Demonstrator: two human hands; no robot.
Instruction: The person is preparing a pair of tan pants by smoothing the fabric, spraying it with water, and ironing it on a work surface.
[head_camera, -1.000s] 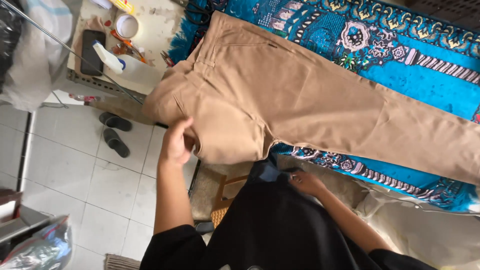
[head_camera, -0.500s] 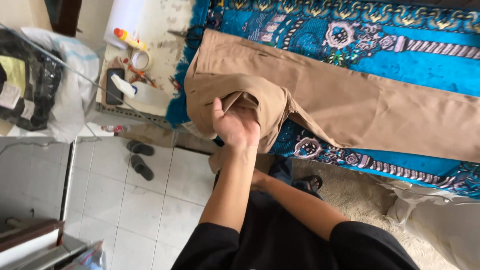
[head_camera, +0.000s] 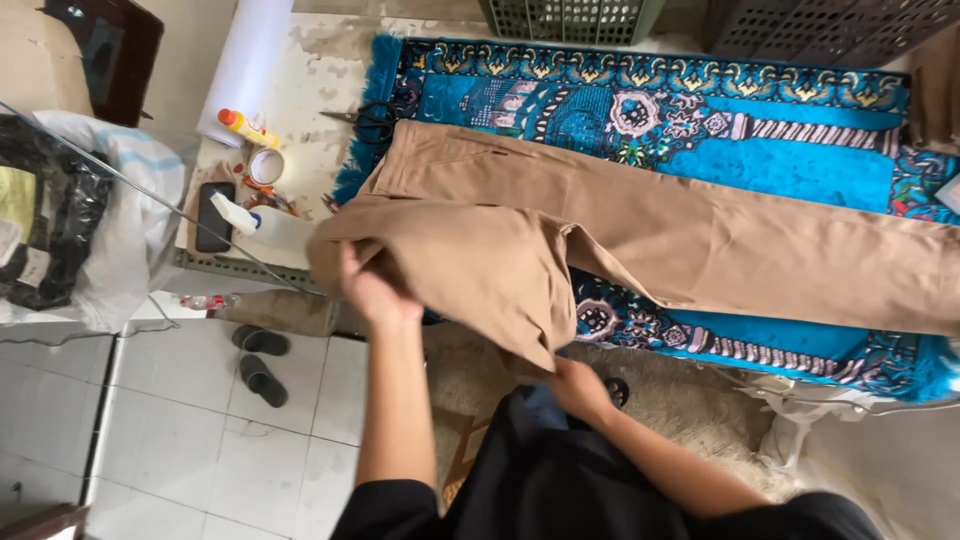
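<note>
The tan trousers (head_camera: 640, 230) lie across the blue patterned cloth (head_camera: 800, 160) on the table (head_camera: 320, 60). The long leg runs off to the right. The top part sits at the near left, and it is lifted and folded over.

The left hand (head_camera: 370, 285) is closed on the waist end and holds it up off the cloth. The right hand (head_camera: 580, 385) is down at the near edge, and its fingers pinch the hanging corner of the trousers.

To fold this well, I think both hands should pull the cloth flat and tight, so there are no bumps. The edges should line up before it is laid down.

The trousers look thick and smooth, like strong cotton, with neat seams. The blue cloth has curly flower shapes and a fringe at its left end. It looks soft. Far left on the table are black scissors (head_camera: 375, 118), a white spray bottle (head_camera: 235, 212), a round white cup (head_camera: 266, 166) and a flat black phone (head_camera: 213, 216). Two dark sandals (head_camera: 260, 360) rest on the shiny white floor tiles (head_camera: 170, 440).
</note>
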